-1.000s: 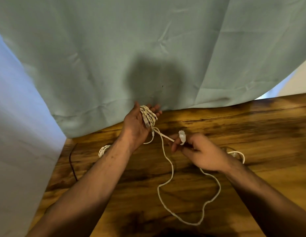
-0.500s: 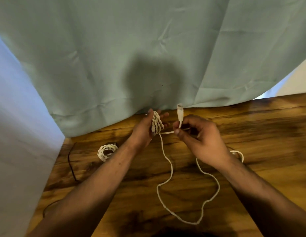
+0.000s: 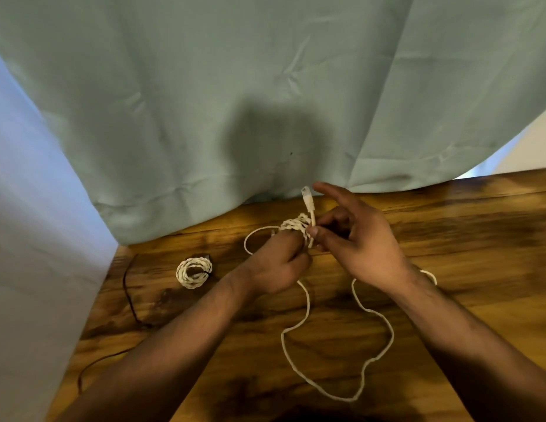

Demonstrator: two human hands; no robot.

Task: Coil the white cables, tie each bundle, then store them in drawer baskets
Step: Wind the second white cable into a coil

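The half-wound bundle [image 3: 296, 225] is gripped in the curled fingers of the left hand [image 3: 278, 263], low over the table [image 3: 463, 300]. The cable end is pinched just under its plug [image 3: 307, 197] between thumb and finger of the right hand [image 3: 360, 242], whose forefinger is held out straight. The hands are close together, nearly touching.

The end is probably best passed tightly round the middle of the bundle while the turns are squeezed, so that none can slip. A long run of slack cable [image 3: 308, 303] lies looped on the wood toward the person; it should be wound in before the tie is closed, and drawn in slowly so that it does not snag.

A finished coil [image 3: 194, 272] lies well apart to the left, near a thin dark cord [image 3: 128, 287] and the table's left edge. The curtain [image 3: 265, 86] hangs just behind the hands, so little room is left there; open wood is available to the right. No drawer baskets are seen.
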